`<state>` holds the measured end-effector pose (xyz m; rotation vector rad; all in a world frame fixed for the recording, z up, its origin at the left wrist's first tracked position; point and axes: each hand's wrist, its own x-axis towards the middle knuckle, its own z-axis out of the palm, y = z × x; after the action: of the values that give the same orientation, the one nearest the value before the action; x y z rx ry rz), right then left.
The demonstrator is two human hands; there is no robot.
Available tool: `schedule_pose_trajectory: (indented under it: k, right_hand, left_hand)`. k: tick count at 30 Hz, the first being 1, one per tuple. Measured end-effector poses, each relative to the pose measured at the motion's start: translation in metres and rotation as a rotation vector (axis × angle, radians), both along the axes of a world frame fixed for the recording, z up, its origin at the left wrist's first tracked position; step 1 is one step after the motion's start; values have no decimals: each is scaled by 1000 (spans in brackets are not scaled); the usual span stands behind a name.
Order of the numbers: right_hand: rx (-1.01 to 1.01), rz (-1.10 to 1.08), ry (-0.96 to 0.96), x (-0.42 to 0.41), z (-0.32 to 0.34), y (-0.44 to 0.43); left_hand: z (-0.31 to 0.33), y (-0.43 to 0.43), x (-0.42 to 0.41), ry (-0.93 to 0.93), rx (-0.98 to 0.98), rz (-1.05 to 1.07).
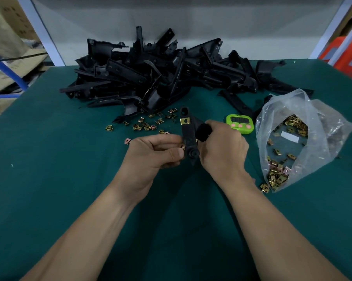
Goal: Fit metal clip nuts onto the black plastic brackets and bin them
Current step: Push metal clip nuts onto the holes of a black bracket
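A black plastic bracket (189, 136) stands upright between my hands over the green table. My right hand (221, 149) grips its right arm. One brass clip nut (185, 121) sits fitted near its top. My left hand (157, 153) pinches another clip nut (182, 147) against the bracket's left edge, lower down. Loose clip nuts (146, 124) lie scattered just beyond my hands.
A large heap of black brackets (161, 74) fills the back of the green table (49, 159). A clear plastic bag (298, 138) of clip nuts lies open at the right. A green timer (240, 123) sits beside it. Shelving and cardboard boxes stand at the left.
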<state>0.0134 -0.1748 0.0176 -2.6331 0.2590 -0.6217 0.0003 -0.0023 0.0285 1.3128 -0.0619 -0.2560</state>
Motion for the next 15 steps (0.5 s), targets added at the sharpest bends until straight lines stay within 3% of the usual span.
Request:
schedule_pose_trajectory:
  k: [9,15]
  right_hand:
    - [-14,-55,-18,0,0,6]
    - [-82,-80,-22,-2,3,7]
  left_hand:
    - [-1,1,2,40,-25,81]
    - [3,2,2,89,-61,10]
